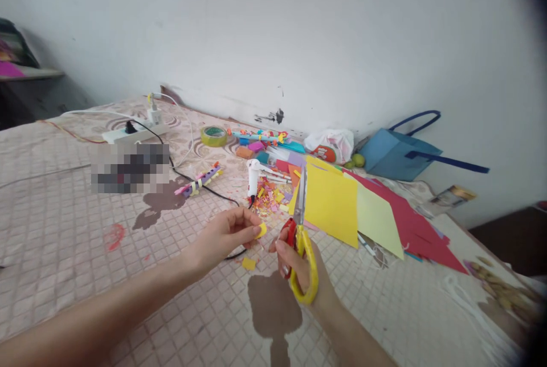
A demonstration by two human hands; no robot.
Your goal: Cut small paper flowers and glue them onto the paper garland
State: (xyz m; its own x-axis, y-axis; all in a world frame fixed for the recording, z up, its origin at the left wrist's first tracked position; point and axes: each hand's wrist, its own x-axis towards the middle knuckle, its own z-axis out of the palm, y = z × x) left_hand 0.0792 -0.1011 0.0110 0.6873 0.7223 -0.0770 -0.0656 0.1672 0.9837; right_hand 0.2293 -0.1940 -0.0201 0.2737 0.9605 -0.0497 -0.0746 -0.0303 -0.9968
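Between the thumb and fingers of my left hand (234,234) is a small yellow paper piece (262,231). My right hand (305,267) is closed around the handles of a pair of scissors (304,241), one handle yellow and one red, with the blades pointing up and away from me. The blades look closed and stand apart from the paper piece. Below my left hand, a yellow scrap (248,264) lies on the patterned cloth (192,310). A white glue gun (253,179) stands beyond my hands, beside a pile of coloured paper snippets (273,195).
Yellow sheets (333,202), a pale green sheet (378,216) and a red sheet (421,230) lie to the right. Behind them sits a blue bag (395,153). Green tape (213,136), a decorated purple stick (200,180) and a power strip (137,133) with cables are left.
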